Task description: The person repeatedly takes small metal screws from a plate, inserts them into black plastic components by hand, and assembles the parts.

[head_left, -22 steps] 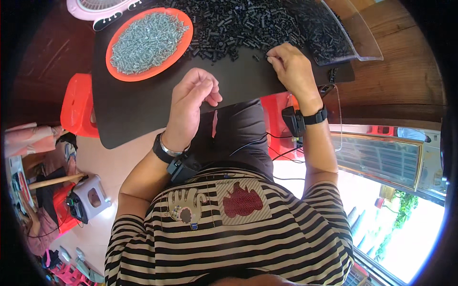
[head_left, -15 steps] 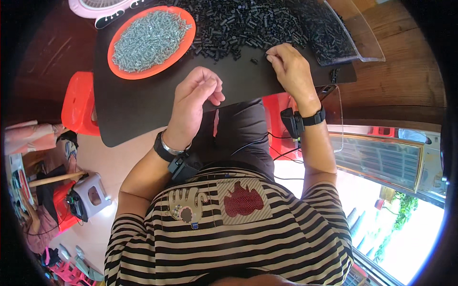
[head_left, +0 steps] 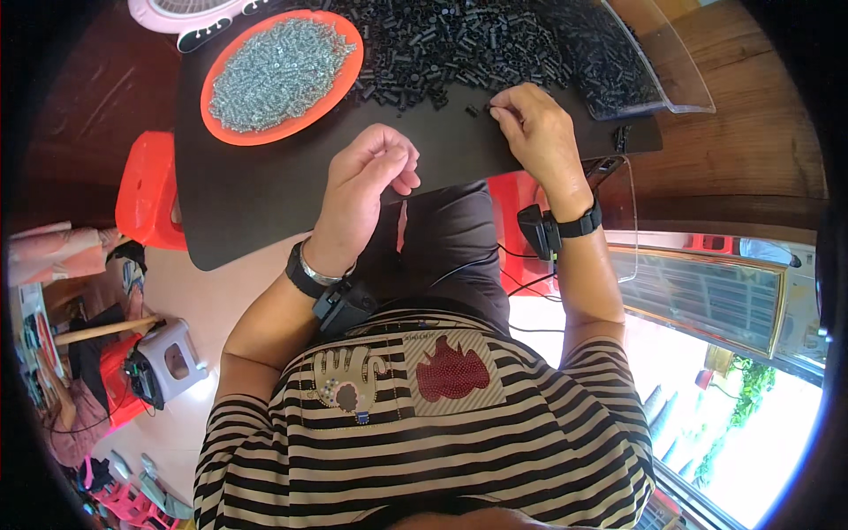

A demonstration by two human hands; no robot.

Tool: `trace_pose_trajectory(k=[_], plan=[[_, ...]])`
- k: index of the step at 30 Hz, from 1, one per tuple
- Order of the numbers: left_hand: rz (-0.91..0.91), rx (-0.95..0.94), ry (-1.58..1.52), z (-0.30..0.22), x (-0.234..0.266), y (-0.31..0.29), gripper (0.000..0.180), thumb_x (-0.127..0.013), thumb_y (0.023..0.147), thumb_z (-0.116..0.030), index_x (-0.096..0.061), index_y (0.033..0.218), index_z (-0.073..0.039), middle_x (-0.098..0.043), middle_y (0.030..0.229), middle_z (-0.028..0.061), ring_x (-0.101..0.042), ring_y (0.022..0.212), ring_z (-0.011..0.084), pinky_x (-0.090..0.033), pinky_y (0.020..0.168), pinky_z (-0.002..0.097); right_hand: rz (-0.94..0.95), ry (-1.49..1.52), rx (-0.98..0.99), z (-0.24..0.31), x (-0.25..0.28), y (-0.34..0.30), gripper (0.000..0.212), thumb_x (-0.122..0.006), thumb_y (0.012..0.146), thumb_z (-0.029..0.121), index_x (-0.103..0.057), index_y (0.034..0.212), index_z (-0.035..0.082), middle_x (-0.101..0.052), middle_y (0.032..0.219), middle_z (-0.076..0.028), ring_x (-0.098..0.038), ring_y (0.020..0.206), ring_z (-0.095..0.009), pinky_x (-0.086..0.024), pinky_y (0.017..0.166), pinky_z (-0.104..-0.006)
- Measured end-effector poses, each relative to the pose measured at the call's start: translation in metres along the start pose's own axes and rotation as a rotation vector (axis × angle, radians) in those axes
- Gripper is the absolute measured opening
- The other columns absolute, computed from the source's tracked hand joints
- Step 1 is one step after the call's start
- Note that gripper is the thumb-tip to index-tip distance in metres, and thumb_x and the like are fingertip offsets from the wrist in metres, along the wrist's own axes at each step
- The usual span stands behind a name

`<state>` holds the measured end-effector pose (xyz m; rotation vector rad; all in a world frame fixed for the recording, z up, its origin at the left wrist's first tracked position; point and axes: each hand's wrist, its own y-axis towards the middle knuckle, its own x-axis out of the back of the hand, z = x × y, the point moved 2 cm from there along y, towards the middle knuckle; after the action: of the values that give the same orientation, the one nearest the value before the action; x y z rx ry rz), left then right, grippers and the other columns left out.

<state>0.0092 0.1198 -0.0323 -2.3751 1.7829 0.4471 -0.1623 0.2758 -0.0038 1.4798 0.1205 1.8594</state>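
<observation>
While the right hand (head_left: 534,128) rests at the near edge of a heap of short, black, tubular pieces (head_left: 450,53), its thumb and forefinger are drawn close together; whether this grip pinches a piece cannot be told. A single loose black piece (head_left: 473,111) lies just left of its fingertips. The left hand (head_left: 373,168) is held above the near edge of the dark, flat desk (head_left: 256,199), fingers curled and thumb folded against them; its contents, if any, are hidden.

Containers: beyond the left hand, a round, orange-red, shallow tray (head_left: 218,129) carries a broad mound of small, silvery metal pieces (head_left: 281,72). Right of the heap, a clear, rigid-walled bin (head_left: 691,108) holds further black pieces, its wall standing between them and the desk's right side.

Surroundings: a pink-framed fan (head_left: 187,19) adjoins the tray at upper left. A small black cluster (head_left: 622,138) lies near the desk's right corner. A red plastic stool (head_left: 146,190) stands beside the desk's left edge.
</observation>
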Motion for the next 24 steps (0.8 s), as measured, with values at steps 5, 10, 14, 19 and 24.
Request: trace_pose_trajectory(k=[5, 10, 14, 19, 24], plan=[[-0.020, -0.006, -0.038, -0.003, -0.003, 0.000, 0.019, -0.050, 0.092, -0.021, -0.055, 0.087, -0.002, -0.055, 0.083, 0.0024, -0.053, 0.072, 0.0093, -0.043, 0.067, 0.0228, -0.003, 0.003, 0.005, 0.011, -0.001, 0.011, 0.009, -0.066, 0.078, 0.006, -0.064, 0.086, 0.003, -0.061, 0.081, -0.011, -0.061, 0.074, -0.028, -0.048, 0.065, -0.0340], [-0.003, 0.010, -0.022, -0.003, -0.002, -0.001, 0.020, -0.047, 0.094, -0.022, -0.052, 0.086, -0.004, -0.055, 0.085, 0.0027, -0.054, 0.074, 0.0100, -0.042, 0.068, 0.0231, -0.002, 0.005, 0.158, 0.029, -0.012, 0.028, 0.009, -0.067, 0.075, 0.012, -0.064, 0.081, 0.006, -0.061, 0.078, -0.009, -0.060, 0.078, -0.029, -0.049, 0.070, -0.0378], [0.000, 0.010, -0.025, -0.004, -0.002, -0.001, 0.020, -0.047, 0.094, -0.022, -0.052, 0.086, -0.004, -0.055, 0.084, 0.0026, -0.053, 0.073, 0.0095, -0.042, 0.067, 0.0230, 0.059, -0.143, 0.087, 0.039, -0.022, 0.034, 0.017, -0.071, 0.072, 0.020, -0.066, 0.079, 0.005, -0.061, 0.078, -0.011, -0.060, 0.079, -0.029, -0.049, 0.070, -0.0384], [-0.006, 0.006, -0.043, -0.002, -0.002, -0.002, 0.021, -0.047, 0.094, -0.022, -0.052, 0.086, -0.004, -0.055, 0.084, 0.0023, -0.053, 0.073, 0.0094, -0.042, 0.067, 0.0231, 0.086, -0.141, 0.057, 0.040, -0.030, 0.036, 0.019, -0.071, 0.071, 0.020, -0.066, 0.080, 0.005, -0.062, 0.079, -0.011, -0.060, 0.080, -0.029, -0.049, 0.071, -0.0389], [0.006, 0.001, -0.018, -0.003, -0.001, -0.001, 0.020, -0.047, 0.094, -0.022, -0.053, 0.087, -0.004, -0.054, 0.083, 0.0022, -0.053, 0.073, 0.0094, -0.042, 0.067, 0.0233, 0.057, -0.072, 0.078, 0.030, -0.032, 0.036, 0.019, -0.070, 0.072, 0.017, -0.065, 0.085, 0.004, -0.063, 0.079, -0.011, -0.060, 0.080, -0.029, -0.049, 0.072, -0.0387]])
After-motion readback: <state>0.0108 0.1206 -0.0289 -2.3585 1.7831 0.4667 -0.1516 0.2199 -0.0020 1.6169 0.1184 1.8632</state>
